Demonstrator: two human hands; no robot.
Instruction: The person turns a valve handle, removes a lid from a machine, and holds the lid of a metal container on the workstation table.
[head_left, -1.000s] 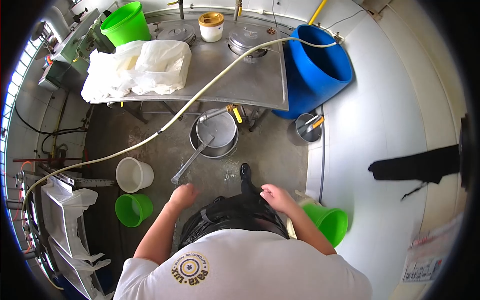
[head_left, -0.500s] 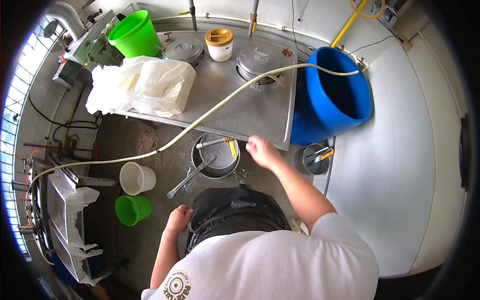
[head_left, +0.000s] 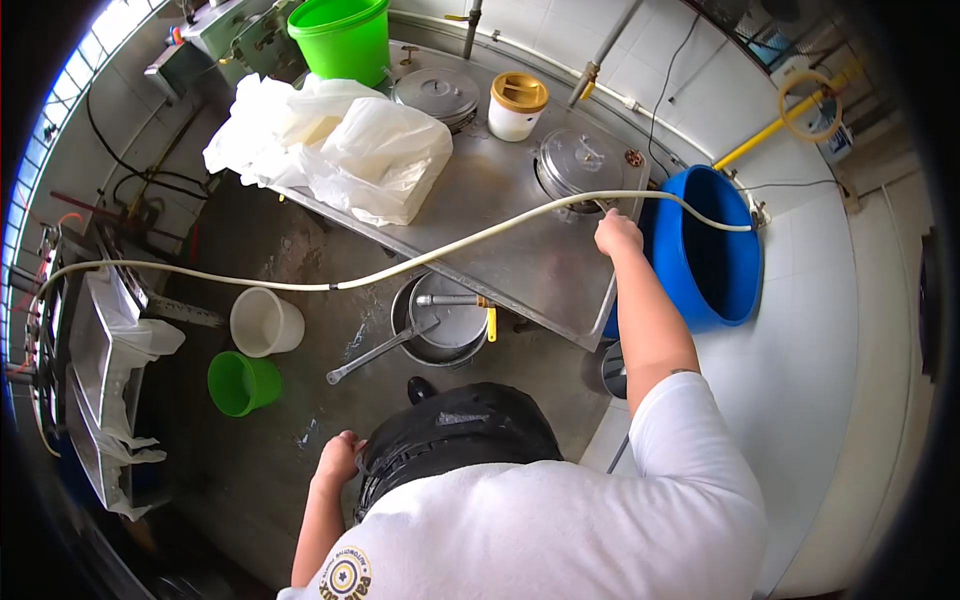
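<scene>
Steel lid [head_left: 578, 166], head view: seated on table [head_left: 480, 218], handle [head_left: 601, 204] jutting out
Right hand [head_left: 618, 234]: fingertips at handle; whether closed on it, cannot tell
Left hand [head_left: 340, 456]: half curled beside apron [head_left: 455, 425]; cannot tell if it pinches anything
Hazards, judged: hose [head_left: 430, 257] crossing beside handle could snag and drag lid askew; paddle [head_left: 385, 350] jutting from pot [head_left: 440, 359] could catch a foot

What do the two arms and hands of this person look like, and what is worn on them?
Both the left hand and the right hand are bare, with no gloves. The forearms are bare too, and no watch shows. The right arm has a short white sleeve, part of a white shirt with a round logo on its left side.
</scene>
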